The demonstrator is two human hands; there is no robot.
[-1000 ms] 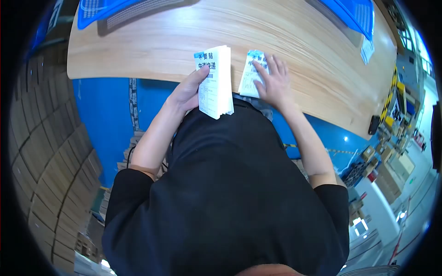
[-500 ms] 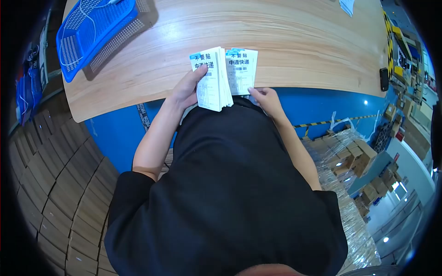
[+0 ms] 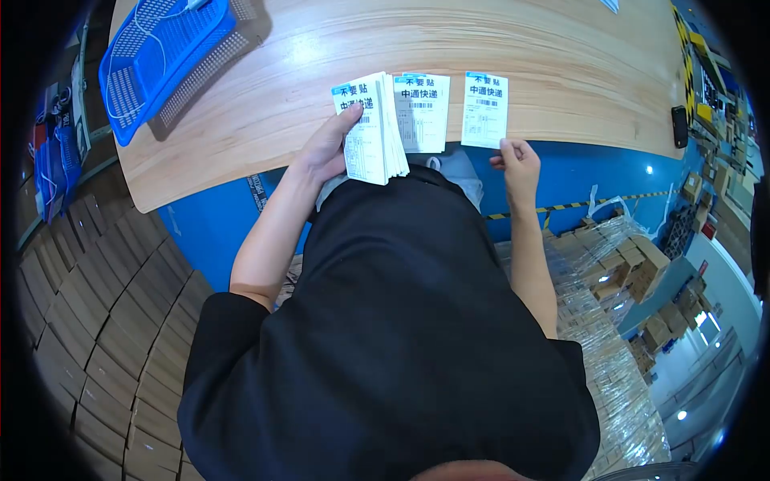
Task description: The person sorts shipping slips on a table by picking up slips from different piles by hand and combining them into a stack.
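In my left hand (image 3: 327, 146) is a thick stack of shipping labels (image 3: 366, 144), the thumb pressed on its printed face and the other fingers out of sight behind. Just right of the stack, more white labels (image 3: 423, 120) with the same bold print lie at the table's front edge, partly covered by the stack's side. My right hand (image 3: 517, 156) pinches one shipping label (image 3: 485, 112) by its lower right corner, apart from the others and over the front edge of the table.
The wooden table (image 3: 561, 88) spans the front. A blue basket (image 3: 164, 64) with a white cable in it stands at the left, a dark phone-like object (image 3: 680, 127) at the right edge. Cardboard stacks (image 3: 120, 345) fill the left floor; wrapped cartons (image 3: 609, 369) are at the right.
My right hand has moved right, taking a single label away from beside the stack. My left hand still holds the stack in nearly the same place.
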